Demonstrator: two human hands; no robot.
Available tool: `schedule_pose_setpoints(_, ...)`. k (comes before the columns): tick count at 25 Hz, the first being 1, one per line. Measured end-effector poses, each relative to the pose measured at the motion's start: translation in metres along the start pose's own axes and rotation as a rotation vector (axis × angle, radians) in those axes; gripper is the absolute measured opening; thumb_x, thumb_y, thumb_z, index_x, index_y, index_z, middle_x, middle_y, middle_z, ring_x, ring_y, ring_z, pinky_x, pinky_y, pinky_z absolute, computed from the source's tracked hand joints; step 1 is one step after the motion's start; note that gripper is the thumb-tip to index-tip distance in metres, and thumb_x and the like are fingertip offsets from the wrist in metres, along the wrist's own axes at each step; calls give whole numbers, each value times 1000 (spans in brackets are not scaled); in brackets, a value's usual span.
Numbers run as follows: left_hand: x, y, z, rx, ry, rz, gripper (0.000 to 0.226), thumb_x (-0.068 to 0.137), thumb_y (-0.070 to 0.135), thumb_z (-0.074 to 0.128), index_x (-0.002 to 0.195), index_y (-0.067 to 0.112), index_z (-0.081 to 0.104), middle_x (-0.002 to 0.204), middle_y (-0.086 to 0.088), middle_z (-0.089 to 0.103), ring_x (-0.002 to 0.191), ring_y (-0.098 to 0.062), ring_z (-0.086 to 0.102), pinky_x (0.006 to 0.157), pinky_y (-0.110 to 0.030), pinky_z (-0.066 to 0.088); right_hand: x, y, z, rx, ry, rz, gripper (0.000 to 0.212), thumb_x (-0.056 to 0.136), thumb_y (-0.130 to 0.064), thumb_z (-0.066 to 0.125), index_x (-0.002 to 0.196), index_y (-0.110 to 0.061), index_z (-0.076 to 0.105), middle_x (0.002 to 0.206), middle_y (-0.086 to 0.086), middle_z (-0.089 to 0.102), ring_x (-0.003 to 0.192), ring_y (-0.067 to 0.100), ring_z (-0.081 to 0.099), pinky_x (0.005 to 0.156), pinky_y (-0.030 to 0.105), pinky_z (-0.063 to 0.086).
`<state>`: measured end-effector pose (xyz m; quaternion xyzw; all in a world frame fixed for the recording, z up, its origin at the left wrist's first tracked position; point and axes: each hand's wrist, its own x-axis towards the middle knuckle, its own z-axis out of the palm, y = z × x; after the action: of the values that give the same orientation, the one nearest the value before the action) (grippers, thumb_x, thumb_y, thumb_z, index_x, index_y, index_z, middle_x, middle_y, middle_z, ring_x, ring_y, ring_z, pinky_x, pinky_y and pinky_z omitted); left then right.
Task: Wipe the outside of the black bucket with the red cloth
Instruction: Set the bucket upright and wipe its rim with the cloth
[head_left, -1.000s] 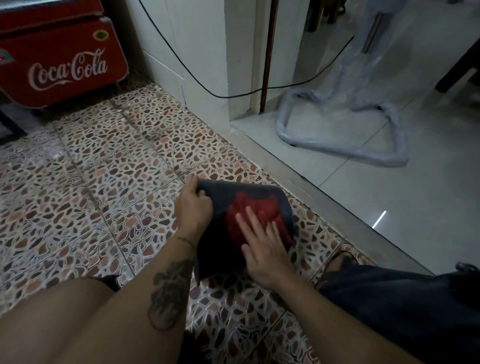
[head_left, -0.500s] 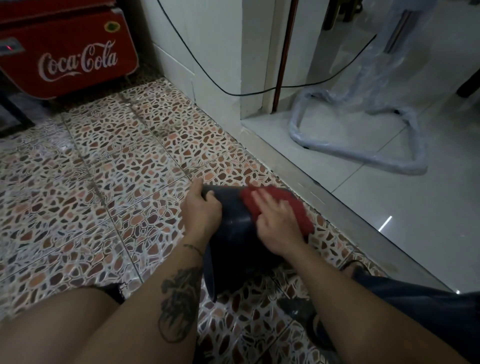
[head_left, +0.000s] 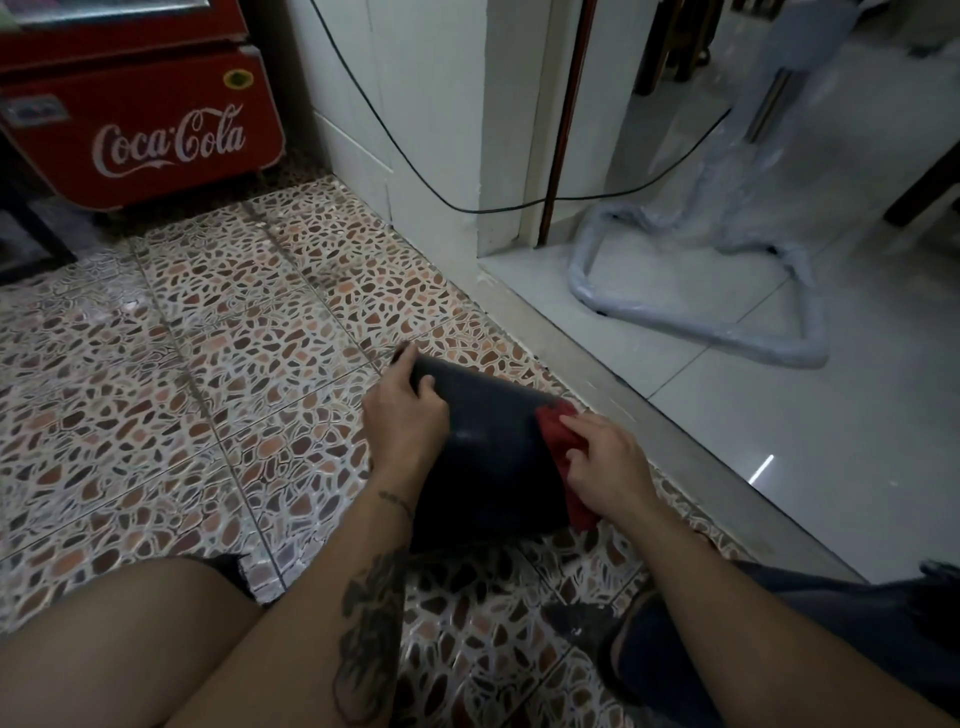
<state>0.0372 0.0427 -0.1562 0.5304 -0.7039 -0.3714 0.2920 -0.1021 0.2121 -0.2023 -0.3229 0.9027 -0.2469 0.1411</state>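
Observation:
The black bucket (head_left: 488, 452) lies on its side on the mosaic floor, its base pointing away from me. My left hand (head_left: 408, 415) grips the bucket's far left edge, fingers curled over the base. My right hand (head_left: 608, 467) presses the red cloth (head_left: 558, 436) against the bucket's right side. Most of the cloth is hidden under my palm; red folds show above my fingers and below my wrist.
A red Coca-Cola cooler (head_left: 140, 114) stands at the back left. A white wall corner (head_left: 436, 130) with a black cable (head_left: 519, 209) rises behind the bucket. A raised sill (head_left: 675, 431) runs to the right, with a plastic-wrapped stand (head_left: 727, 291) beyond. My knees frame the bottom.
My right hand slid the red cloth from the top of the bucket over to its right side. My left hand kept its grip on the far edge.

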Motion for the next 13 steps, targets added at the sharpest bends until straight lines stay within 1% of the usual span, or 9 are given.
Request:
schedule_pose_setpoints(2,6,13,-11,66,-2,170,47,94,19,57,140,26,54,139,1,58,129,-21,51,108,-36,38,-3,-10,-9,173,45,34,53,85,-7,67,136,-22,64,135,1,64,124,23,56,110,42,42)
schedule_pose_setpoints(4,7,22,-18,146,-47,377,47,93,18,57,140,26,55,141,3,56,130,-19,50,106,-34,39,-7,-23,-19,306,68,85,53,85,-7,70,135,-23,65,134,1,65,122,22,58,108,41,45)
schedule_pose_setpoints(7,0,11,-19,346,-162,602,51,92,19,57,141,30,52,146,8,52,128,-20,54,98,-38,48,-11,-37,-35,302,54,75,55,84,-4,67,134,-28,66,137,3,63,121,23,59,105,40,48)
schedule_pose_setpoints(10,-21,-19,-12,503,-243,756,51,91,20,54,141,30,51,144,9,54,113,-23,65,84,-40,56,-17,-44,-46,285,44,75,61,80,3,56,129,-31,69,137,5,64,118,26,61,100,40,51)
schedule_pose_setpoints(12,-30,-35,-6,577,-289,816,50,92,24,52,141,35,48,144,15,53,105,-20,68,77,-37,58,-20,-49,-52,240,28,48,62,79,5,54,128,-31,70,135,6,64,117,27,59,100,40,51)
schedule_pose_setpoints(13,-32,-42,-3,612,-313,820,51,93,26,52,142,37,46,145,18,51,104,-18,68,77,-36,58,-22,-51,-54,216,7,22,61,79,5,55,126,-31,70,131,6,65,115,27,59,99,41,51)
